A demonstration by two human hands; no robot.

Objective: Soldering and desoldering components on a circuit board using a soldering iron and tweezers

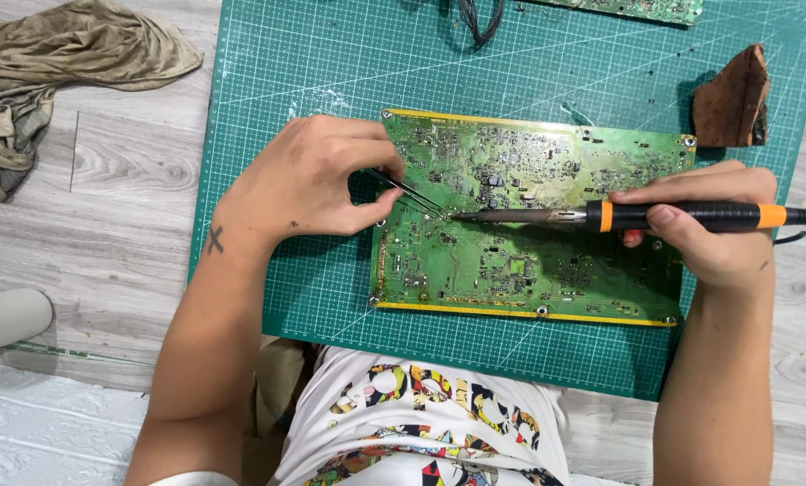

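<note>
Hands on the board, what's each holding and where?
Left hand pinches tweezers at their upper end; right hand grips the soldering iron by its black handle.

A crumpled olive-grey cloth [57,72] lies at the upper left on the pale wood-grain desk [106,243]. A green cutting mat [331,72] with a white grid covers the middle of the desk. Near the mat's upper right corner sits a brown, rough-edged chunk [731,101]. A second green board [637,9] shows at the top edge, with dark wires [479,20] beside it. A white cylinder [7,317] lies at the left edge.
</note>
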